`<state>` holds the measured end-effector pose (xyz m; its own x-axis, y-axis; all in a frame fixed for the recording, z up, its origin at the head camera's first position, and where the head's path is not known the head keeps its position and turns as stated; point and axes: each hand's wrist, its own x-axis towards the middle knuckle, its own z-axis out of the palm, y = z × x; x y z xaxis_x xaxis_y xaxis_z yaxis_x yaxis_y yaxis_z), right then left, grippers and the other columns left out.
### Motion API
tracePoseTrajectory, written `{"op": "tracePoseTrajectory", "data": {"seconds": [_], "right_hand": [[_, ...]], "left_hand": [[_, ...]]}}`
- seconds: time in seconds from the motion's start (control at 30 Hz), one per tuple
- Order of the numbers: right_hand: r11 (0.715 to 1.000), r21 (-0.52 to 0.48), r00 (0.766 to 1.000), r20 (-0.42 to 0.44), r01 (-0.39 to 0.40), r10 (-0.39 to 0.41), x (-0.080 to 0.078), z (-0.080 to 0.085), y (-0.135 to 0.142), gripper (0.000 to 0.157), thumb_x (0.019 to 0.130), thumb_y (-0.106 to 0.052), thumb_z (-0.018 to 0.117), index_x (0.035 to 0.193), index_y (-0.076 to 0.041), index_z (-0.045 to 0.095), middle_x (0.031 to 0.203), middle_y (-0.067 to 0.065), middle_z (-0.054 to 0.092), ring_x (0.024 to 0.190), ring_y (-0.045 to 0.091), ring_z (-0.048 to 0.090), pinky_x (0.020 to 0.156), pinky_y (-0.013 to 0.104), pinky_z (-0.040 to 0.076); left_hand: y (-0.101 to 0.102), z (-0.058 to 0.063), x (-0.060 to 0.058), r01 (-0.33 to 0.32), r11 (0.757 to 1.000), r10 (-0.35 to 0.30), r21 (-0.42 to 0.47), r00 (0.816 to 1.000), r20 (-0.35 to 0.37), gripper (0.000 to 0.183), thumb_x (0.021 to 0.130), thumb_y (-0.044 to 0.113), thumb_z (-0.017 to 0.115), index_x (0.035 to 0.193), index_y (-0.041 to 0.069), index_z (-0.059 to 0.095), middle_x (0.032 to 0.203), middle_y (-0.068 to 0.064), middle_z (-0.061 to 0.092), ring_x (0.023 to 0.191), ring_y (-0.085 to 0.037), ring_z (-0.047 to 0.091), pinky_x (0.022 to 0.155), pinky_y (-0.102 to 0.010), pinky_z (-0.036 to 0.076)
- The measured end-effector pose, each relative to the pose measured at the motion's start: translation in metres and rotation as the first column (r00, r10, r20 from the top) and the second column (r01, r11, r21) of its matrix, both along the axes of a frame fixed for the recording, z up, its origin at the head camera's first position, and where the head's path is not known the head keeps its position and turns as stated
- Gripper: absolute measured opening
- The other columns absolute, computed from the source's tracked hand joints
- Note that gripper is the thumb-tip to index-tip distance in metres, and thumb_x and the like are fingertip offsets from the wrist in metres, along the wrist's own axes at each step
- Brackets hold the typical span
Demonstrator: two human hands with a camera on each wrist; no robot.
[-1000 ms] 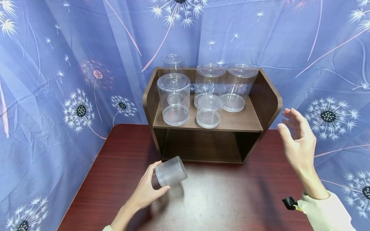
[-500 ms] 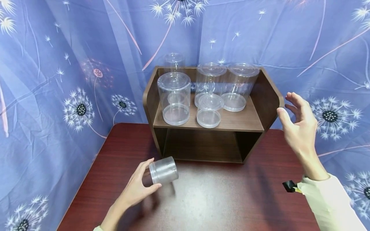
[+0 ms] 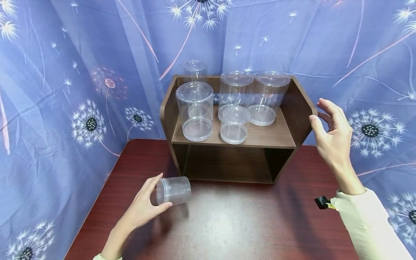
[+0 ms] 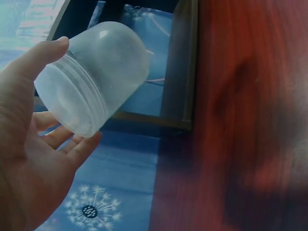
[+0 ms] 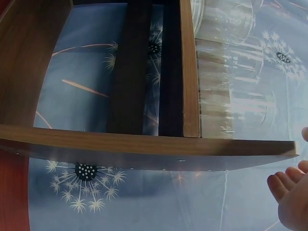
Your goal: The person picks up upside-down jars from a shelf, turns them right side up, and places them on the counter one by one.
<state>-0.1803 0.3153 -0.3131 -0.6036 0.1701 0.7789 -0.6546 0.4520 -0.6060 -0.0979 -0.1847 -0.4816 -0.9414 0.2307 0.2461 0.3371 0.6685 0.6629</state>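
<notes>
My left hand (image 3: 139, 206) grips a clear plastic jar (image 3: 179, 190) by its ridged lid end, thumb on one side and fingers on the other. Tipped on its side above the table, the jar has its base pointing right. In the left wrist view, the frosted-looking jar (image 4: 108, 67) overlaps the shelf behind. My right hand (image 3: 334, 139) is raised by the right side panel (image 3: 300, 112) of a brown wooden shelf, with bent fingers and thumb spread apart. The right wrist view has that hand (image 5: 293, 202) partly cut off, just off the panel's end.
On the shelf's upper board (image 3: 269, 135) stand several clear jars, including a tall one (image 3: 196, 112) at front left and a short one (image 3: 234, 124) beside it. The shelf sits on a dark red table (image 3: 253, 213). A blue dandelion-print curtain (image 3: 139, 65) surrounds it.
My left hand has carried the jar leftward, turning it closer to level. My right hand has risen and come nearer the shelf's right panel. The jars on the shelf have stayed put.
</notes>
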Motion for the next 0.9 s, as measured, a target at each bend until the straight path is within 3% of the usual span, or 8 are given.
{"op": "tracePoseTrajectory", "data": {"seconds": [0.13, 0.47, 0.9], "right_hand": [[1.0, -0.003, 1.0, 0.006, 0.008, -0.008, -0.003, -0.001, -0.002, 0.042, 0.095, 0.01, 0.059, 0.137, 0.006, 0.062, 0.133, 0.012, 0.062, 0.125, 0.022, 0.06, 0.105, 0.029, 0.048], [0.999, -0.026, 0.998, 0.041, 0.044, -0.043, -0.009, -0.005, -0.004, 0.038, 0.095, 0.007, 0.059, 0.133, 0.013, 0.062, 0.135, 0.023, 0.062, 0.117, 0.015, 0.061, 0.102, 0.022, 0.048], [0.997, 0.047, 0.997, 0.01, 0.069, -0.07, -0.003, -0.003, -0.009, 0.036, 0.096, 0.011, 0.058, 0.132, 0.014, 0.062, 0.136, 0.027, 0.061, 0.12, 0.015, 0.06, 0.098, 0.018, 0.049]], "left_hand": [[-0.006, 0.007, 0.0, -0.012, 0.999, 0.013, -0.042, 1.0, 0.013, 0.096, 0.077, 0.029, 0.091, 0.155, 0.004, 0.042, 0.148, -0.016, 0.049, 0.134, -0.034, 0.049, 0.106, -0.058, 0.043], [-0.022, 0.021, -0.004, -0.025, 0.995, 0.022, -0.094, 0.999, -0.037, 0.091, 0.076, 0.028, 0.091, 0.151, 0.0, 0.047, 0.144, -0.017, 0.052, 0.133, -0.034, 0.046, 0.102, -0.057, 0.044], [-0.028, 0.02, -0.009, -0.012, 0.982, 0.017, -0.19, 1.0, 0.023, 0.093, 0.078, 0.036, 0.089, 0.15, -0.005, 0.047, 0.142, -0.021, 0.053, 0.133, -0.037, 0.044, 0.104, -0.057, 0.044]]}}
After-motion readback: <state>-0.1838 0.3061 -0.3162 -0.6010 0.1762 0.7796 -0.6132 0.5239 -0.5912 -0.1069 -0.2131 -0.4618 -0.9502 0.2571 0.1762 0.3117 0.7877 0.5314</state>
